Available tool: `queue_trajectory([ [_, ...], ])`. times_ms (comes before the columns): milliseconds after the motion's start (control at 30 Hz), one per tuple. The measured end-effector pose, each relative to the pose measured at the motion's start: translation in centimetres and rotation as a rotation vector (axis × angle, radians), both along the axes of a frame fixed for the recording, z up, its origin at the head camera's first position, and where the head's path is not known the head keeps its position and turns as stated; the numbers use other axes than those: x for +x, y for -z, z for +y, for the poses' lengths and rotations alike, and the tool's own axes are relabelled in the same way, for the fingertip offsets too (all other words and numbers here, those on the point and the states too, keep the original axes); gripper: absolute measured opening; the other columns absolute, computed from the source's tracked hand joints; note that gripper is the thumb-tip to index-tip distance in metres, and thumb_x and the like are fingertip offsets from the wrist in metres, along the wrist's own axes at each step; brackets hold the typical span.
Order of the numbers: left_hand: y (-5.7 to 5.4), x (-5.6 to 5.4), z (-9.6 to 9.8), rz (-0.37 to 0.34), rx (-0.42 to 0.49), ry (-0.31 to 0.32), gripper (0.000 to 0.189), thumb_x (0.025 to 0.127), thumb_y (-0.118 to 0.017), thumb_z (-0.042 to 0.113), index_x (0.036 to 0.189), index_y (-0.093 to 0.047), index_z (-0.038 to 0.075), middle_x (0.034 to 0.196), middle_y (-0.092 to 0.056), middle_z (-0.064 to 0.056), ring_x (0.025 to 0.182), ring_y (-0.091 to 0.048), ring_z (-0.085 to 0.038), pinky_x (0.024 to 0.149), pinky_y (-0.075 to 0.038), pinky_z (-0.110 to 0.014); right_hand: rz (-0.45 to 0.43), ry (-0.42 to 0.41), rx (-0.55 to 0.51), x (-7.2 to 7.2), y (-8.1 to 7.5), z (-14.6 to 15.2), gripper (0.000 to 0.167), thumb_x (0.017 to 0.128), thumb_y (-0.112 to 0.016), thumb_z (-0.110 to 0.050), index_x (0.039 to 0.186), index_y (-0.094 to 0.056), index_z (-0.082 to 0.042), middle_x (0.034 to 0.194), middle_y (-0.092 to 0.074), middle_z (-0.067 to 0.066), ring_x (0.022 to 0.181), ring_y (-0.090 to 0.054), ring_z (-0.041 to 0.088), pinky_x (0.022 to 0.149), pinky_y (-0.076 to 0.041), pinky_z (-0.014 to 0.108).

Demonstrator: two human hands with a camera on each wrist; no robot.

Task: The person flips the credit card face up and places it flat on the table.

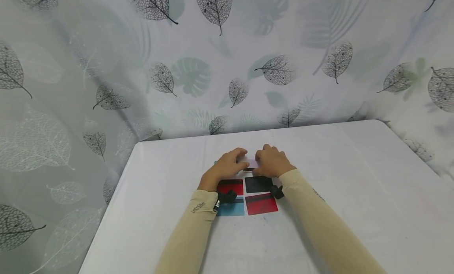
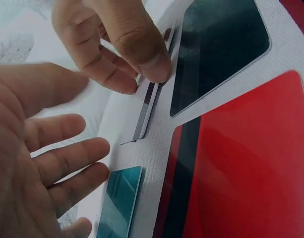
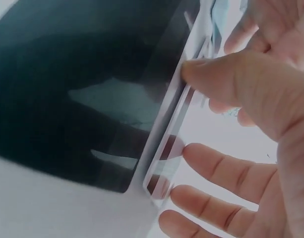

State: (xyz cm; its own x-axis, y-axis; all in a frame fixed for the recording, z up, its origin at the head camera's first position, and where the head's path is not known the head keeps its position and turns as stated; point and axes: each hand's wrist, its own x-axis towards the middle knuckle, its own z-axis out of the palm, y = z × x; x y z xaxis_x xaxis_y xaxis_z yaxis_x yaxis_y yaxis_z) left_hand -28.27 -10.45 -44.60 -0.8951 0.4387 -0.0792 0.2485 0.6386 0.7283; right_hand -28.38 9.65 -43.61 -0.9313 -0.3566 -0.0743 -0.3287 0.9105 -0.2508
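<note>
My right hand (image 1: pixel 272 161) holds a pale card with a dark stripe (image 2: pixel 144 111) at the far side of the card group, thumb on its near edge and fingers at its other side. To the left, my left hand (image 1: pixel 226 165) has its fingers apart and loosely bent, with nothing held. A teal card (image 2: pixel 121 198) lies beside its fingertips in the left wrist view. Just in front of the right hand lies a black card (image 1: pixel 258 184). A red card with a dark stripe (image 1: pixel 232 187) is under the left wrist, partly hidden.
Nearer to me, a light blue card (image 1: pixel 232 209) lies beside another red card (image 1: pixel 261 204). The cards are on a white-covered table (image 1: pixel 159 187). Leaf-patterned cloth (image 1: pixel 198 89) hangs behind the table and at its sides.
</note>
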Motion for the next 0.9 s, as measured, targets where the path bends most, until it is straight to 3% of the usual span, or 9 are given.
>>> queue_trajectory([
  [133, -0.1, -0.1, 0.2, 0.052, -0.087, 0.038, 0.055, 0.096, -0.066, 0.020, 0.148, -0.054, 0.007, 0.147, -0.059, -0.012, 0.136, -0.055, -0.028, 0.116, -0.042, -0.047, 0.014, -0.021, 0.002, -0.1, 0.4, 0.1, 0.047, 0.080, -0.082, -0.040, 0.113, -0.075, -0.007, 0.107, -0.062, 0.012, 0.097, -0.058, 0.032, 0.086, -0.052, 0.059],
  [400, -0.2, -0.4, 0.9, 0.156, -0.287, 0.082, 0.056, 0.090, -0.075, 0.018, 0.144, -0.061, 0.012, 0.143, -0.064, -0.007, 0.131, -0.058, -0.028, 0.114, -0.040, -0.050, 0.052, -0.048, -0.014, -0.2, 0.7, 0.1, 0.045, 0.078, -0.082, -0.040, 0.110, -0.073, -0.009, 0.101, -0.063, 0.009, 0.096, -0.060, 0.031, 0.084, -0.052, 0.059],
  [600, -0.1, -0.5, 1.1, 0.197, -0.350, 0.082, 0.052, 0.088, -0.079, 0.020, 0.138, -0.067, 0.014, 0.137, -0.066, -0.007, 0.123, -0.061, -0.027, 0.108, -0.045, -0.049, 0.058, -0.057, -0.036, -0.2, 0.6, 0.2, 0.045, 0.079, -0.081, -0.037, 0.112, -0.070, -0.008, 0.106, -0.067, 0.010, 0.099, -0.062, 0.034, 0.086, -0.052, 0.062],
  [767, -0.1, -0.5, 1.2, 0.215, -0.354, 0.080, 0.051, 0.088, -0.079, 0.021, 0.137, -0.068, 0.013, 0.136, -0.066, -0.008, 0.121, -0.061, -0.027, 0.108, -0.044, -0.049, 0.042, -0.035, -0.030, -0.2, 0.6, 0.4, 0.052, 0.081, -0.081, -0.038, 0.122, -0.068, -0.009, 0.117, -0.068, 0.014, 0.106, -0.063, 0.035, 0.090, -0.052, 0.063],
  [900, 0.0, -0.5, 1.3, 0.224, -0.348, 0.081, 0.050, 0.089, -0.079, 0.021, 0.137, -0.068, 0.012, 0.136, -0.066, -0.008, 0.121, -0.061, -0.028, 0.109, -0.044, -0.049, 0.022, -0.021, -0.011, -0.1, 0.4, 0.6, 0.053, 0.082, -0.082, -0.040, 0.124, -0.070, -0.009, 0.116, -0.067, 0.015, 0.105, -0.063, 0.034, 0.091, -0.052, 0.062],
])
